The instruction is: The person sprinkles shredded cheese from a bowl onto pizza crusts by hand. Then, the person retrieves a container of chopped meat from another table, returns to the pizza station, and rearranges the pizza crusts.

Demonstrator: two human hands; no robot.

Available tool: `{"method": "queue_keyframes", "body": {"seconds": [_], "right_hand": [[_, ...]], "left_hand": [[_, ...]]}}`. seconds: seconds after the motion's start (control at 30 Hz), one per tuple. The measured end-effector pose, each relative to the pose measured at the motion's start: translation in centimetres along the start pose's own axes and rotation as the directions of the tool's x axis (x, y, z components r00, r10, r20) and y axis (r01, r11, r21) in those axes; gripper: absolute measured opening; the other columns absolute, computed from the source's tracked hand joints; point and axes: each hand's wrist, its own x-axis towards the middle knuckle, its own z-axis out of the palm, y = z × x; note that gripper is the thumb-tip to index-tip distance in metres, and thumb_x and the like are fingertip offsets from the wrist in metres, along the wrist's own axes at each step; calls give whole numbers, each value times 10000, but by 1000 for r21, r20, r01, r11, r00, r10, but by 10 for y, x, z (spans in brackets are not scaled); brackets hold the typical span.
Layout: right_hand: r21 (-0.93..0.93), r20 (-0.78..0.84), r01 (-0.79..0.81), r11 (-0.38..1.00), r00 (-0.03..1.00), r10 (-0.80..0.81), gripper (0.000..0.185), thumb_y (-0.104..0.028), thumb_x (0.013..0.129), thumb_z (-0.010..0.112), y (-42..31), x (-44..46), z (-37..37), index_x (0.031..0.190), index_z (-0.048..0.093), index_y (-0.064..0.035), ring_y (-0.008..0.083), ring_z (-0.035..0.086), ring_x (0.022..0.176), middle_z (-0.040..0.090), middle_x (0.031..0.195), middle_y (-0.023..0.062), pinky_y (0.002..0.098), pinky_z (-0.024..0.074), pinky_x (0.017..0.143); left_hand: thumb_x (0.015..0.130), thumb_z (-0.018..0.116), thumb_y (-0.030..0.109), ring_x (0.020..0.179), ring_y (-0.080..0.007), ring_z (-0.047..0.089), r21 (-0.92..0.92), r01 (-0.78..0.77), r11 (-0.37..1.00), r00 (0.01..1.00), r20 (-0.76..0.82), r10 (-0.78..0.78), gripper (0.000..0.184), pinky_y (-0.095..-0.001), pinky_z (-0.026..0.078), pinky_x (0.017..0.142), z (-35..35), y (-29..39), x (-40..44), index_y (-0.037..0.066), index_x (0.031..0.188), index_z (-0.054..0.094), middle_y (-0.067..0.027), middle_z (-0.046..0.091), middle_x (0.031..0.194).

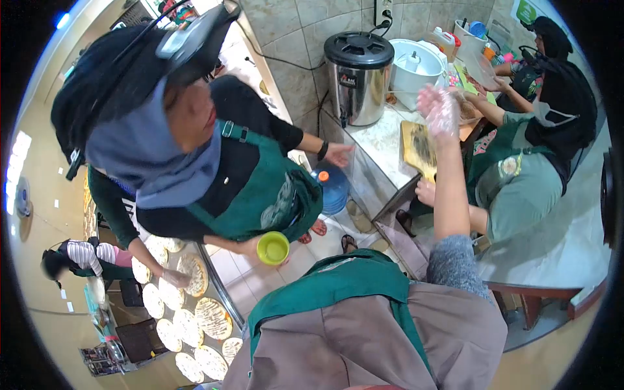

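My right hand (439,112), in a clear plastic glove, is raised over the worktop at the end of my outstretched arm. Its fingers look apart and nothing shows in them. Just below it lies a wooden cutting board (417,146) with a dark stained middle; a co-worker's hand (426,192) is at its handle. A white tub (416,68) stands behind my hand, close to a steel drink dispenser (357,81) with a black lid. My left hand is out of view.
A co-worker in a green apron (260,172) stands at my left, a green cup (273,247) in one hand. Round flatbreads (213,318) cover a griddle, and another hand (175,278) touches one. A blue water jug (333,190) sits on the floor. More people work at right.
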Motion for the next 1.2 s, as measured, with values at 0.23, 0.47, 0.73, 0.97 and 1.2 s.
{"method": "queue_keyframes", "body": {"seconds": [0.23,0.47,0.73,0.97,1.2], "right_hand": [[-259,108,-567,782,787,607,407,-404,899,529,129,-226,-41,1075,594,-43,155,599,728,639,868,67,271,488,660],[-964,-95,144,-224,599,795,382,-331,895,443,194,-436,-141,1115,596,-59,319,578,1030,624,1130,102,455,446,870],[-878,-282,247,-410,427,859,461,-408,911,387,117,-499,-146,1212,576,-114,283,576,1093,605,1181,117,396,435,936],[-871,-256,237,-430,527,810,395,-360,878,465,194,-507,-311,1175,601,-139,300,580,1067,609,1166,115,379,452,914],[-986,-40,122,-113,486,873,375,-336,878,478,210,-528,-355,1167,599,-130,307,574,1058,610,1156,115,369,447,917]], "left_hand": [[860,444,279,1007,-373,546,356,-254,899,949,271,160,334,-428,467,845,38,-82,11,61,1037,624,-203,590,1074],[860,444,275,1006,-378,546,449,-699,557,709,539,455,332,-429,467,843,93,-92,27,56,1030,627,-209,590,1073],[865,496,317,996,-352,592,-79,-325,942,907,256,335,419,-404,449,886,87,26,-36,9,1144,541,-220,622,1057],[901,503,320,761,-227,655,-120,-277,953,946,142,292,446,-340,506,679,82,3,-60,-15,1194,521,-163,634,993],[864,524,372,953,-348,613,-247,-166,955,983,-113,142,441,-399,463,839,109,-41,-123,-6,1078,599,-230,635,1021]]}}
